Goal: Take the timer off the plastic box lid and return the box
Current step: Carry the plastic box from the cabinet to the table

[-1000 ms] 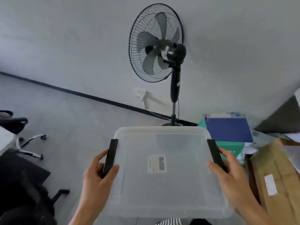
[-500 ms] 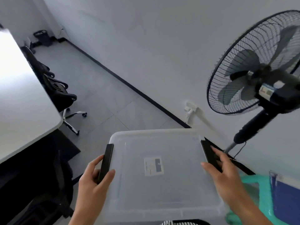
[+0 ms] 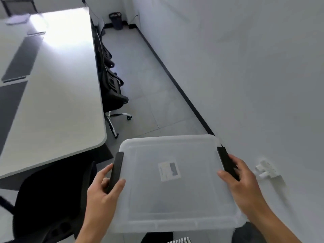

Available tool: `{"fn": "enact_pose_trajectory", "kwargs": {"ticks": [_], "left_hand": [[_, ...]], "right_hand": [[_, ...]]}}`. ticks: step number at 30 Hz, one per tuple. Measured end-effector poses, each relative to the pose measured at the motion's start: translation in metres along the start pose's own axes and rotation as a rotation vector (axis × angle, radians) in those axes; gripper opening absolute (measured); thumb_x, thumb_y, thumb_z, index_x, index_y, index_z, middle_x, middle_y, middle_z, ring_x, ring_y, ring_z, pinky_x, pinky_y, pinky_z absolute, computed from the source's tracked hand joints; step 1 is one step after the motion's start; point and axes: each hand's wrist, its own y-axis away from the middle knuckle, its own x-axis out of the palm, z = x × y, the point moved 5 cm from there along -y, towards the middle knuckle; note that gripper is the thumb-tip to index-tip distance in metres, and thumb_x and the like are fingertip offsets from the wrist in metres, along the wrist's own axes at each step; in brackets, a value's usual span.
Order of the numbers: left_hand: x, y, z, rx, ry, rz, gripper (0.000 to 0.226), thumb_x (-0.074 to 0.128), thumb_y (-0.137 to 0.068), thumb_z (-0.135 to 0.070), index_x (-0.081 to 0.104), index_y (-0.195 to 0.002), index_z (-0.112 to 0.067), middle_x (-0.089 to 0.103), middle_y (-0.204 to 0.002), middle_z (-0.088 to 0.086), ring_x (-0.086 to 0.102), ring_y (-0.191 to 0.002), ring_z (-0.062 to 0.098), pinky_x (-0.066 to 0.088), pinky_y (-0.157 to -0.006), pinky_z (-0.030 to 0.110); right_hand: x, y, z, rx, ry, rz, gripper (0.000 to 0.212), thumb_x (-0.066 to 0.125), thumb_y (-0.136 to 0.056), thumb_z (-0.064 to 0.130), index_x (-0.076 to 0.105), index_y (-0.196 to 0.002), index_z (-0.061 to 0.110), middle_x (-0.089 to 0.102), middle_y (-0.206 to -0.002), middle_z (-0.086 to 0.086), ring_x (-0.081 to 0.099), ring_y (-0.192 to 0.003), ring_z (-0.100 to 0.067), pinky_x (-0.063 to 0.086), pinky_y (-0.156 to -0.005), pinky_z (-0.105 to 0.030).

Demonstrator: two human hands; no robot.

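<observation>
Box [image 3: 175, 186] sits up in the air, near and centre, lid on with a small label [image 3: 169, 171] on top. Left hand [image 3: 100, 195] grip is wrapped round the left black handle [image 3: 115, 171], right hand [image 3: 245, 188] grip clenched on the right one [image 3: 227, 162]. White counter [image 3: 52, 95] off to the left, office chair [image 3: 112, 88] tucked beside it.

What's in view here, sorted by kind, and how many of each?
Plastic box: 1
Black box handles: 2
Hands, left hand, right hand: 2
White table: 1
Waste bin: 1
Total: 7
</observation>
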Motion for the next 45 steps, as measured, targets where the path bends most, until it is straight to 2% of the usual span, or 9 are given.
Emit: {"fn": "enact_pose_trajectory", "kwargs": {"ticks": [2,5,11,16,23,27,34,39,45], "left_hand": [[0.001,-0.046,-0.01,-0.008,-0.004,0.0,0.046,0.069,-0.081,-0.003,0.059,-0.118,-0.029,0.07,-0.076,0.002,0.067,-0.063,0.006,0.054,-0.066,0.026],[0.006,-0.118,-0.046,-0.002,0.01,0.013,0.047,0.069,-0.08,0.0,0.06,-0.118,-0.026,0.073,-0.071,0.002,0.068,-0.062,0.005,0.054,-0.064,0.025],[0.045,-0.238,-0.104,0.055,0.001,0.071,0.045,0.068,-0.082,-0.006,0.059,-0.122,-0.026,0.071,-0.081,0.009,0.068,-0.066,0.011,0.051,-0.064,0.026],[0.094,-0.339,-0.127,0.049,-0.009,0.074,0.047,0.067,-0.083,-0.004,0.058,-0.124,-0.024,0.068,-0.073,0.005,0.066,-0.061,0.004,0.05,-0.054,0.011],[0.154,-0.476,-0.183,0.041,-0.009,-0.012,0.049,0.068,-0.081,-0.001,0.056,-0.125,-0.02,0.067,-0.082,0.018,0.065,-0.072,0.025,0.05,-0.062,0.024],[0.167,-0.546,-0.216,0.041,-0.007,-0.096,0.048,0.068,-0.081,-0.002,0.056,-0.118,-0.029,0.068,-0.081,0.012,0.068,-0.07,0.016,0.051,-0.054,0.011],[0.186,-0.681,-0.252,0.033,0.015,-0.14,0.045,0.067,-0.083,-0.005,0.056,-0.121,-0.026,0.069,-0.085,0.013,0.068,-0.065,0.006,0.049,-0.053,0.008],[0.193,-0.811,-0.272,0.023,0.045,-0.123,0.048,0.068,-0.082,-0.004,0.057,-0.125,-0.021,0.07,-0.081,0.012,0.07,-0.066,0.011,0.053,-0.061,0.023],[0.203,-0.962,-0.336,0.065,0.029,-0.069,0.048,0.068,-0.082,-0.008,0.055,-0.126,-0.023,0.071,-0.083,0.011,0.07,-0.076,0.025,0.056,-0.068,0.033]], "right_hand": [[0.018,-0.035,0.018,0.011,0.009,0.001,0.043,0.065,-0.086,0.016,0.051,-0.121,0.035,0.067,-0.089,0.008,0.064,-0.073,-0.005,0.05,-0.068,-0.024],[0.039,-0.086,0.062,0.016,0.004,-0.033,0.043,0.066,-0.085,0.016,0.052,-0.113,0.046,0.07,-0.092,-0.009,0.066,-0.085,-0.034,0.053,-0.077,-0.042],[0.06,-0.196,0.116,-0.015,-0.014,-0.069,0.046,0.063,-0.087,0.01,0.05,-0.127,0.029,0.068,-0.097,0.002,0.064,-0.073,0.002,0.042,-0.066,-0.021],[0.076,-0.311,0.143,-0.008,-0.021,-0.049,0.044,0.062,-0.087,0.01,0.05,-0.125,0.03,0.066,-0.106,-0.002,0.061,-0.093,-0.008,0.042,-0.07,-0.02],[0.102,-0.494,0.209,-0.006,0.012,0.053,0.047,0.064,-0.086,0.011,0.051,-0.128,0.028,0.07,-0.097,-0.006,0.066,-0.089,-0.024,0.049,-0.074,-0.033],[0.127,-0.582,0.265,-0.055,0.044,0.136,0.044,0.064,-0.086,0.015,0.051,-0.124,0.033,0.07,-0.093,-0.004,0.067,-0.085,-0.024,0.051,-0.07,-0.032],[0.192,-0.72,0.323,-0.068,0.076,0.191,0.043,0.065,-0.086,0.018,0.051,-0.124,0.033,0.07,-0.092,-0.009,0.066,-0.087,-0.03,0.051,-0.071,-0.034],[0.247,-0.818,0.362,-0.06,0.076,0.151,0.044,0.065,-0.087,0.017,0.05,-0.127,0.03,0.069,-0.095,-0.012,0.063,-0.091,-0.034,0.047,-0.068,-0.029],[0.298,-0.924,0.447,-0.08,0.069,0.089,0.043,0.064,-0.087,0.013,0.051,-0.125,0.028,0.067,-0.087,-0.009,0.053,-0.067,-0.018,0.039,-0.061,-0.027]]}}
